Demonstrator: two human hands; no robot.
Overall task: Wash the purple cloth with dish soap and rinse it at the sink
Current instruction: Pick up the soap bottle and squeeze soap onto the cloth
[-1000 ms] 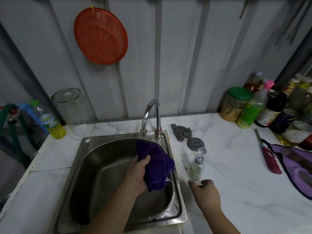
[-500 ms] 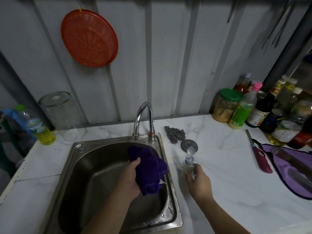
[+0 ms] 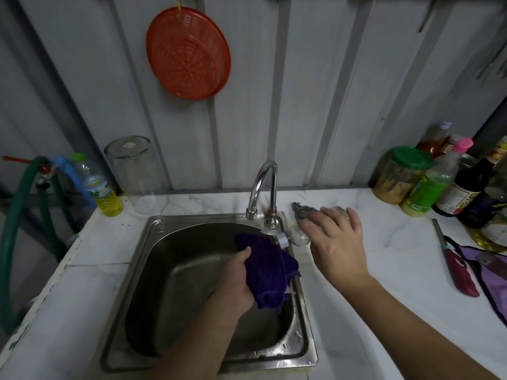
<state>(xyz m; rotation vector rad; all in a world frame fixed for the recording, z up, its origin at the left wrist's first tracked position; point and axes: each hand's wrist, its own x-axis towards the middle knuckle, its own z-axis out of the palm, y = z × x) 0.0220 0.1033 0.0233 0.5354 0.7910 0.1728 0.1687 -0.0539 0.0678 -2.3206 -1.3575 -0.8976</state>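
Steel scourer [image 3: 303,210] apparently behind right hand [image 3: 338,242].

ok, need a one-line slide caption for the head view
Left hand grips the bunched purple cloth over the steel sink while right hand tips a small clear soap bottle toward it.

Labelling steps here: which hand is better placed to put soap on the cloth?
Right hand: it holds the soap bottle tipped toward the purple cloth, which the left hand grips.
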